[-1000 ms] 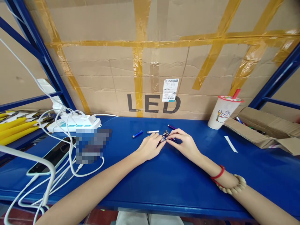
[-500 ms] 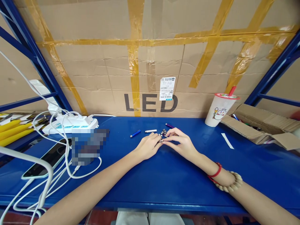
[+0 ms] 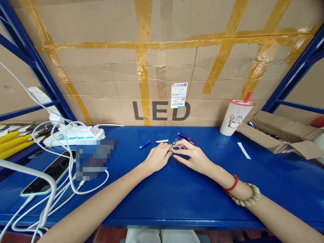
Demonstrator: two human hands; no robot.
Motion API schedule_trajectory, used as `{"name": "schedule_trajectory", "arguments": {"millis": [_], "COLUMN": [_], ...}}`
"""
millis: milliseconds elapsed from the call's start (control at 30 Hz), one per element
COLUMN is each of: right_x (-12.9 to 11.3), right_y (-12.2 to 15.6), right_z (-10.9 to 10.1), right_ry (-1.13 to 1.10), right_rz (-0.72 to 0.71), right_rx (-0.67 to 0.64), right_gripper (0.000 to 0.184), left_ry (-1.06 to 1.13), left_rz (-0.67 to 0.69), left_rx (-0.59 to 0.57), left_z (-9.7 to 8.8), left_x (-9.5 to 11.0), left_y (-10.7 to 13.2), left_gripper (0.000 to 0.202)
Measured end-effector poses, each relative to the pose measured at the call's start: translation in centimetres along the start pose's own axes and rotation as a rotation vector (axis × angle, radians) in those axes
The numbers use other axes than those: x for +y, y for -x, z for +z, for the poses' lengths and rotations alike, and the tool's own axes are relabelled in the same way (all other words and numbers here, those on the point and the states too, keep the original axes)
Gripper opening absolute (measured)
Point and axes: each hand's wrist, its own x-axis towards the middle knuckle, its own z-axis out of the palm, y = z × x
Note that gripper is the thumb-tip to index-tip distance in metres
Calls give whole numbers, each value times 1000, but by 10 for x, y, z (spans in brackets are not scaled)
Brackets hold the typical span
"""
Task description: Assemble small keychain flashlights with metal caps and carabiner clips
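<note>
Both my hands rest on the blue shelf top (image 3: 162, 199) near its back. My left hand (image 3: 157, 157) and my right hand (image 3: 192, 155) meet fingertip to fingertip, pinching small silvery metal parts (image 3: 174, 143) between them; what exactly each finger grips is too small to tell. Just behind the fingers lie a blue pen-like tube (image 3: 145, 144), a short silver tube (image 3: 162, 141) and a purple tube with a cord (image 3: 186, 137). My right wrist wears a red band and a bead bracelet.
A taped cardboard sheet marked LED (image 3: 162, 67) closes the back. A white power strip (image 3: 76, 134) with cables and a phone (image 3: 45, 178) lie left. A drink cup with a straw (image 3: 235, 116), a paper strip (image 3: 244, 150) and an open carton (image 3: 280, 135) stand right.
My hands stay together over the small parts; the right hand's fingers have shifted a little, uncovering the purple tube behind them. The view has drifted slightly.
</note>
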Motion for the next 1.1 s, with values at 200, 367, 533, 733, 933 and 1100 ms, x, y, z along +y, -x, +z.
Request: {"name": "schedule_trajectory", "arguments": {"millis": [200,367,533,733,933,1100], "right_x": [-1,0,11,13,15,16], "right_y": [-1,-2,2,4,3,3], "right_z": [-1,-1,6,10,9,9], "right_ry": [52,25,74,114,93,74], "right_rz": [20,188,170,131,166,161], "right_rx": [-29,40,-109,-207,-177,-152], "right_gripper": [21,19,32,30,26,19], "left_ry": [15,-3,103,242,243,237], "left_rz": [-2,-24,-106,-65,-22,86], "left_rx": [-10,70,152,178,178,140], "left_z": [-1,1,1,0,-4,-8], "left_x": [3,2,0,0,3,6], "left_y": [0,-1,-1,-1,1,1], "left_gripper": [19,18,17,20,17,17]}}
